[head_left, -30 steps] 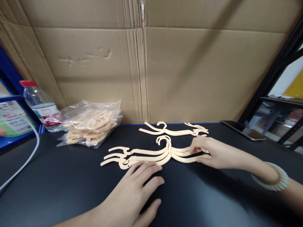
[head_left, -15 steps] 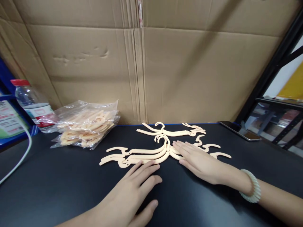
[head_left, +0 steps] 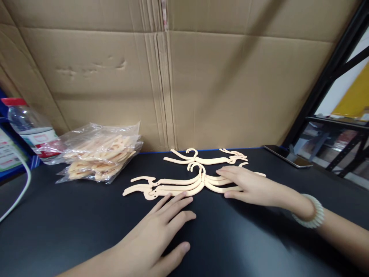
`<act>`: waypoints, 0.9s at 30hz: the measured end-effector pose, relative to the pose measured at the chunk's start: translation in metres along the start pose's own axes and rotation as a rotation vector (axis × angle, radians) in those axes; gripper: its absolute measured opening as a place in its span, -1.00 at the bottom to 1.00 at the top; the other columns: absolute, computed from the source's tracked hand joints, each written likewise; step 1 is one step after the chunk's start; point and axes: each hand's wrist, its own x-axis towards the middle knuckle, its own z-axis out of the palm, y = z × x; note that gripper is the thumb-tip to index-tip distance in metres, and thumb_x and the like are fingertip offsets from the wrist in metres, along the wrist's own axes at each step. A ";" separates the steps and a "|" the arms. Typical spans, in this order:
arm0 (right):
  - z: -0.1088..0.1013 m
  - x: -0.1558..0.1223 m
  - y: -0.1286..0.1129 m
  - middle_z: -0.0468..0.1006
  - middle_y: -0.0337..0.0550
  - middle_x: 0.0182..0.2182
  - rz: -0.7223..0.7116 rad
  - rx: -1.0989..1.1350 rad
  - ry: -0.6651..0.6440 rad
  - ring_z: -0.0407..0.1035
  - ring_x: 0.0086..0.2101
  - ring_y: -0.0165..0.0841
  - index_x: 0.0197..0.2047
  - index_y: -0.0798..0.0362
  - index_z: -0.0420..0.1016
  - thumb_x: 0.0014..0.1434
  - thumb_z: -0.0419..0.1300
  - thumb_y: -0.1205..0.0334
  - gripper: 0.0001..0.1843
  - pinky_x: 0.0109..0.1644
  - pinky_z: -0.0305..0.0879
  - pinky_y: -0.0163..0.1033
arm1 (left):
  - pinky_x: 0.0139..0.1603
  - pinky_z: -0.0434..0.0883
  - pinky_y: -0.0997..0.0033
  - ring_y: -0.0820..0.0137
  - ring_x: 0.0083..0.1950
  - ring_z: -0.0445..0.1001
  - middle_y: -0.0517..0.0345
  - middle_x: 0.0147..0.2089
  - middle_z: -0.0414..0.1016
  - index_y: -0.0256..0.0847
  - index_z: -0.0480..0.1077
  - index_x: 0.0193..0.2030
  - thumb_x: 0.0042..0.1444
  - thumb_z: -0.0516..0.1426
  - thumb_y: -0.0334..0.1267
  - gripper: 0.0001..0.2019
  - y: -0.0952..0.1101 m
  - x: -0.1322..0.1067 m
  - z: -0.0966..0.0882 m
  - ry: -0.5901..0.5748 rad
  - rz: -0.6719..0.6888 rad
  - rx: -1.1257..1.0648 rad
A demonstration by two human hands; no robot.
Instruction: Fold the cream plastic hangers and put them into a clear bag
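Note:
Several cream folding clothes hangers (head_left: 181, 187) lie closely stacked on the black table, their hooks bunched at the middle. Across their right arms rests my right hand (head_left: 253, 185), fingers stretched out and thumb apart at the near edge; it hides part of those arms. My left hand (head_left: 157, 236) is spread open on the near side, its fingertips at the front edge of the stack's left arms. Behind this group lies another flat hanger or hangers (head_left: 213, 161), with the right end folded.
At the left, clear plastic bags (head_left: 100, 154) hold more cream hanger parts. A red-capped bottle (head_left: 36, 130) leans beside them, near a white cable (head_left: 24, 188). A phone (head_left: 286, 156) lies at the back right. A cardboard wall (head_left: 230, 77) closes off the back.
My right hand has slid to the right along the hangers, uncovering more of their arms near the middle. My left hand stays nearly in place. The view has shifted slightly.

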 end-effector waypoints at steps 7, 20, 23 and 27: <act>-0.021 -0.001 0.017 0.56 -0.04 -0.18 -0.017 0.025 -0.033 0.45 -0.18 -0.22 -0.03 0.05 0.54 0.22 0.20 0.06 -0.68 -0.07 0.35 -0.15 | 0.35 0.09 -0.12 0.05 0.38 0.15 0.01 0.35 0.24 -0.03 0.34 0.18 0.15 0.12 -0.30 -0.57 0.000 0.003 -0.009 -0.106 0.003 0.017; -0.021 0.001 0.022 0.55 -0.05 -0.20 0.012 0.081 -0.075 0.42 -0.21 -0.22 -0.06 0.04 0.54 0.23 0.19 0.01 -0.66 -0.10 0.30 -0.18 | 0.35 0.06 -0.17 0.00 0.42 0.02 -0.07 0.42 0.09 -0.13 0.16 0.33 0.25 0.05 -0.19 -0.49 -0.025 0.005 -0.001 0.045 -0.053 0.279; -0.021 0.002 0.022 0.54 -0.02 -0.17 0.037 0.081 -0.100 0.42 -0.18 -0.19 -0.05 0.05 0.55 0.21 0.20 -0.01 -0.64 -0.07 0.29 -0.16 | 0.31 0.10 -0.23 0.00 0.40 0.09 -0.13 0.39 0.14 -0.18 0.12 0.34 0.29 -0.01 -0.13 -0.49 -0.042 0.011 -0.010 0.032 -0.138 0.411; -0.020 0.003 0.022 0.53 -0.02 -0.12 0.060 0.064 -0.129 0.41 -0.14 -0.17 -0.03 0.05 0.53 0.22 0.19 0.03 -0.66 -0.05 0.28 -0.14 | 0.25 0.20 -0.17 0.03 0.22 0.35 -0.21 0.20 0.39 -0.34 0.12 0.32 0.26 -0.01 -0.13 -0.47 -0.052 0.015 -0.016 0.055 -0.218 0.468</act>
